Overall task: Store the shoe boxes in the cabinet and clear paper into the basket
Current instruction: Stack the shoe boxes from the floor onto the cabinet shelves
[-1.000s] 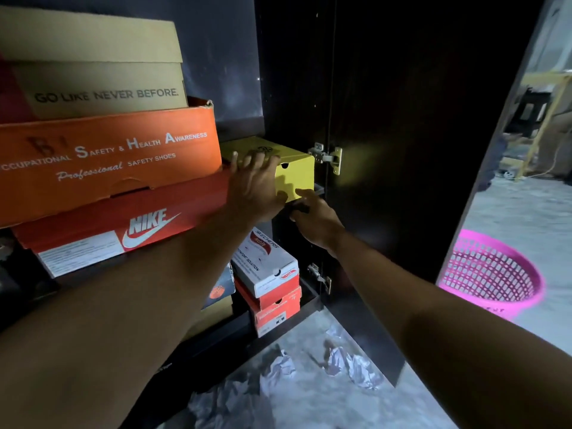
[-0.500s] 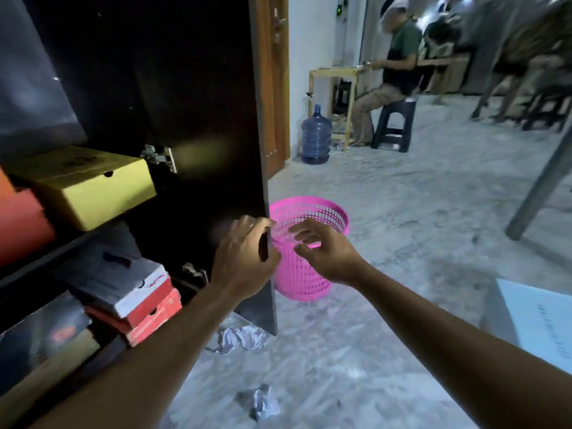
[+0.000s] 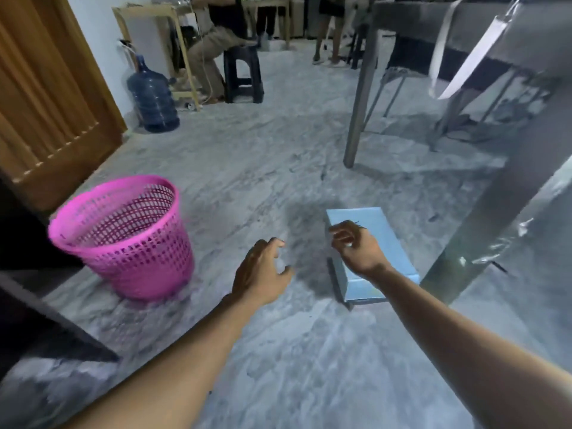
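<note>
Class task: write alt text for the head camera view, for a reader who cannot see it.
Two bare hands reach out, holding nothing: the right hand hangs above a light blue shoe box on the grey floor, the left hand beside it. A pink mesh basket stands to the left, by a dark cabinet edge.
</note>
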`<state>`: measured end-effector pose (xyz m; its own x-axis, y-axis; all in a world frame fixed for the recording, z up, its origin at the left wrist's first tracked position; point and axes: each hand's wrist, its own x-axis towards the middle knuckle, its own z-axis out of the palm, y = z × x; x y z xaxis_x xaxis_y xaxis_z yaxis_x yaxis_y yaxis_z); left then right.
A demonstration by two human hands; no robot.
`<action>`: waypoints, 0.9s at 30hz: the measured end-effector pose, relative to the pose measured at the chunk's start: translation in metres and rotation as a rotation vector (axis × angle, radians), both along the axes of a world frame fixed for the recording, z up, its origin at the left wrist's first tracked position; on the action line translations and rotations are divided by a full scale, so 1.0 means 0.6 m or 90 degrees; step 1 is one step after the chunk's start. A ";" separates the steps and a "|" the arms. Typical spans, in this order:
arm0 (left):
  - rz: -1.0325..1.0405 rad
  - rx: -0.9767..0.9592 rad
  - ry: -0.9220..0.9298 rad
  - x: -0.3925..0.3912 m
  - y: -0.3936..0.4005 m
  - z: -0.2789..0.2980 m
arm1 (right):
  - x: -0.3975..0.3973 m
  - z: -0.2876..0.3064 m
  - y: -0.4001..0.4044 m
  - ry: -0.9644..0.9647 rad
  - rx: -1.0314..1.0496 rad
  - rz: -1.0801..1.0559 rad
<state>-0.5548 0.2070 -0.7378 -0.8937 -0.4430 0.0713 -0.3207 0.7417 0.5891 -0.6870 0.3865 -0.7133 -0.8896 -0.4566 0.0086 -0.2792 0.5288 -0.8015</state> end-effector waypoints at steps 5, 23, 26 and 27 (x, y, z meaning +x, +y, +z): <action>-0.002 0.154 -0.119 -0.151 0.093 -0.088 | -0.116 -0.092 0.125 -0.075 0.044 -0.192; 0.112 0.774 -0.139 -0.192 0.132 -0.285 | -0.192 -0.250 0.210 -0.298 0.003 -0.320; 0.072 0.779 -0.125 -0.142 0.100 -0.277 | -0.204 -0.236 0.194 -0.371 -0.142 -0.264; 0.062 0.774 -0.122 -0.125 0.090 -0.271 | -0.208 -0.224 0.183 -0.392 -0.175 -0.249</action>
<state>-0.6295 0.2613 -0.9006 -0.8038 -0.1953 -0.5619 -0.5009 -0.2871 0.8165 -0.8116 0.4963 -0.8476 -0.8672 -0.1623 -0.4708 0.4237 0.2565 -0.8687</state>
